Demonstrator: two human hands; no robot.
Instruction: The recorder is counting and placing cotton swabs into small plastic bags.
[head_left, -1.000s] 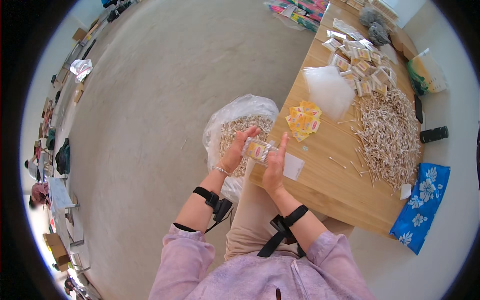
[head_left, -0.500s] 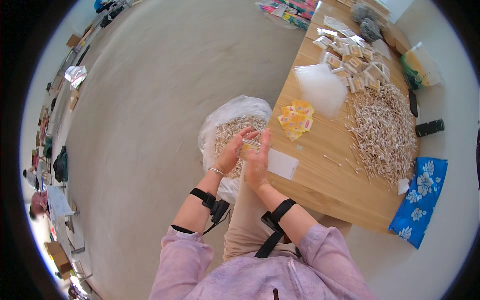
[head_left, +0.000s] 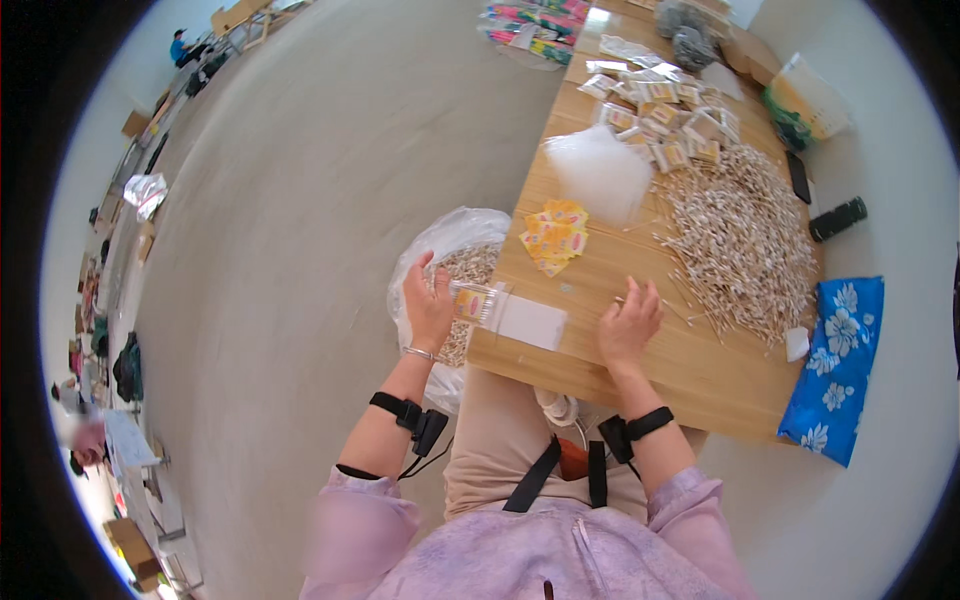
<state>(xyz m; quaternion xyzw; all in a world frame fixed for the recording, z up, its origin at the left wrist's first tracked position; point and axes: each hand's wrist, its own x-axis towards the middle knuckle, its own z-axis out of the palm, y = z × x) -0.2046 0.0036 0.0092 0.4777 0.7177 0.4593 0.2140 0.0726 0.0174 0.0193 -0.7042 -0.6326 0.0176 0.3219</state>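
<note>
Small clear packet gripped by left hand; right hand open on table.

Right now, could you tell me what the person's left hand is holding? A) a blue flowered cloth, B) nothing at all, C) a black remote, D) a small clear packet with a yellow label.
D: the left hand grips a small clear packet with a yellow label at the table's near left edge, above the plastic bag, while the right hand rests open on the table beside the pile of sticks.
</note>
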